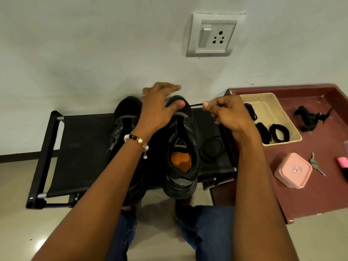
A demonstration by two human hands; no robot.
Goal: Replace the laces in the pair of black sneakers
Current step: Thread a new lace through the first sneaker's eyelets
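Note:
Two black sneakers stand side by side on a black fabric rack (79,140), toes toward the wall. The left sneaker (122,127) is partly hidden by my left arm. The right sneaker (183,147) shows an orange insole and an open tongue. My left hand (160,108) hovers over the right sneaker's toe with fingers spread and holds nothing. My right hand (227,113) pinches a thin black lace (196,105) that runs left toward the sneaker's toe. A coiled black lace (211,148) lies on the rack beside the right sneaker.
A beige tray (267,102) with several black coils and laces sits on a maroon ledge (320,194) at the right. On the ledge lie a pink lidded box (292,170), a black clamp-like object (308,117) and a pink item (342,162). A wall socket (212,34) is above.

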